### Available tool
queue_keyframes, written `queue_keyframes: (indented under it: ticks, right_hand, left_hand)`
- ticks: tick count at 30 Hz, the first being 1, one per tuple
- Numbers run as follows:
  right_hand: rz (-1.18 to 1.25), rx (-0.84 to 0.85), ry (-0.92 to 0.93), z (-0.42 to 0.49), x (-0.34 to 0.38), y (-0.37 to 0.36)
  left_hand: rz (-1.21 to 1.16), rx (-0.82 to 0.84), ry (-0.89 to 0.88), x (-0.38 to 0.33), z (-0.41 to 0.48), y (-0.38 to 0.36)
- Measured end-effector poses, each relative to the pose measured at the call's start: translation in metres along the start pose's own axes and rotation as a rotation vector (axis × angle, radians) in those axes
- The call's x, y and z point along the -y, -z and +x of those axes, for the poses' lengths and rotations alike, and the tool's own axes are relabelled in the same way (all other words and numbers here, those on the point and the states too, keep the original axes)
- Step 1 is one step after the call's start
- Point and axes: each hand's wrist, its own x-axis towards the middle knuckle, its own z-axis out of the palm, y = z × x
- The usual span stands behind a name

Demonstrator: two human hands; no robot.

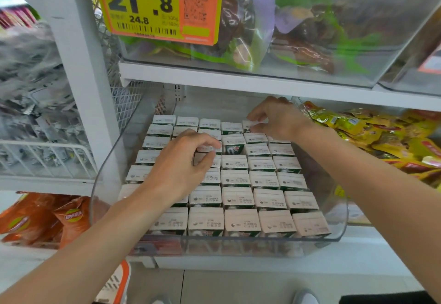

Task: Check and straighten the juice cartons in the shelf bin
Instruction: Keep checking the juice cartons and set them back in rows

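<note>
Cartons of juice (236,179), white-topped, pack a clear plastic bin (340,220). Left hand (181,167) pinches a middle carton (211,149); right hand (274,120) pinches a rear carton (249,125).

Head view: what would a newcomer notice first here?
A clear bin on the middle shelf, packed with rows of cartons, fills the centre. The left hand pinches one mid-bin and the right hand one in the back row. A big yellow price sign hangs top left.
</note>
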Motion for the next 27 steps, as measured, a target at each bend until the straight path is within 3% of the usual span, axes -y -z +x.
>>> queue_keyframes:
  ticks: [9, 20, 27]
  right_hand:
    - [-0.068, -0.042, 0.043, 0.001, -0.009, -0.006]
    - [-0.242, -0.006, 0.099, 0.007, -0.004, -0.006]
    - [-0.150, -0.007, 0.130, 0.000, -0.005, -0.002]
  left_hand:
    - [0.357, 0.127, -0.049, -0.002, 0.019, -0.032]
    - [0.470, 0.096, -0.046, 0.001, 0.021, -0.041]
    - [0.314, 0.100, -0.009, -0.003, 0.020, -0.032]
